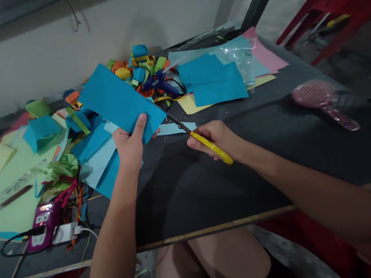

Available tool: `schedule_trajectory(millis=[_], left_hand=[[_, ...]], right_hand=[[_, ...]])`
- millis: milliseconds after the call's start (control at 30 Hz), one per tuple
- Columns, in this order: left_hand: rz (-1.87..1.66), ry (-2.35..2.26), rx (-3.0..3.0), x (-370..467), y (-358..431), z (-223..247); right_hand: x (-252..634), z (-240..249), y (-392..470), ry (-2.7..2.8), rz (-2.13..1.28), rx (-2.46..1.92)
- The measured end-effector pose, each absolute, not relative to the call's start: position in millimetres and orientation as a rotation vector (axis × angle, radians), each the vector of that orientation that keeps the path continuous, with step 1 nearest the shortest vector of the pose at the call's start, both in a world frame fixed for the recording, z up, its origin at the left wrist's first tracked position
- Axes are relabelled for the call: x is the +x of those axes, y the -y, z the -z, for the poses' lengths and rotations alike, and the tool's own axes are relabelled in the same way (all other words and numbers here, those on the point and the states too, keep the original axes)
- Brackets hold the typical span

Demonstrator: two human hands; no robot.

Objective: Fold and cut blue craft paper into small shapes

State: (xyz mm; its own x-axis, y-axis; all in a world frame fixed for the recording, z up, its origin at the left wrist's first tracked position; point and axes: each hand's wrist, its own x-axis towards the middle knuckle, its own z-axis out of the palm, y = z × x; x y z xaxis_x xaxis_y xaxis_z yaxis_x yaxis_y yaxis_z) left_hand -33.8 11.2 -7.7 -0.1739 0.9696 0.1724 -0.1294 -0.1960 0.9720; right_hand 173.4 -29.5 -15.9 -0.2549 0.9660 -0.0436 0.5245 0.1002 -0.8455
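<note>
My left hand [131, 143] pinches a blue sheet of paper [115, 101] near its lower right part, thumb on top, holding it tilted above the table. In my right hand [217, 140] is a pair of scissors [210, 146] with yellow handles, fingers closed round them. The dark blades point up and left and meet the right corner of the blue sheet; part of them is hidden by the paper. A pale blue paper strip [176, 127] lies on the dark table [195, 194] just beyond the scissors.
A blue glue gun [162, 85] lies before a heap of colourful folded paper pieces. More blue sheets [219, 83] and pink paper [266, 54] are at back right, with a pink hairbrush [321, 99] nearer. At left are a purple power strip [45, 224] and crumpled green paper [60, 169].
</note>
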Motion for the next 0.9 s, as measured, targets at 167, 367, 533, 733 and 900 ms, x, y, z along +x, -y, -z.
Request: schedule_trajectory(millis=[167, 367, 533, 733, 900], left_hand=[[-1.525, -1.06, 1.174, -33, -10, 6], [-1.448, -1.053, 1.216, -32, -9, 8], [-1.338, -1.039, 1.237, -28, -1, 2], [-1.342, -1.052, 1.243, -21, 6, -1], [-1.384, -1.032, 1.201, -23, 1, 3]], right_hand=[[175, 18, 29, 1.87, -1.092, -1.378], [176, 19, 29, 1.849, -1.244, -1.278], [175, 19, 31, 1.814, -1.227, -1.239], [176, 17, 31, 1.797, -1.115, -1.229], [176, 18, 30, 1.828, -1.132, -1.243]])
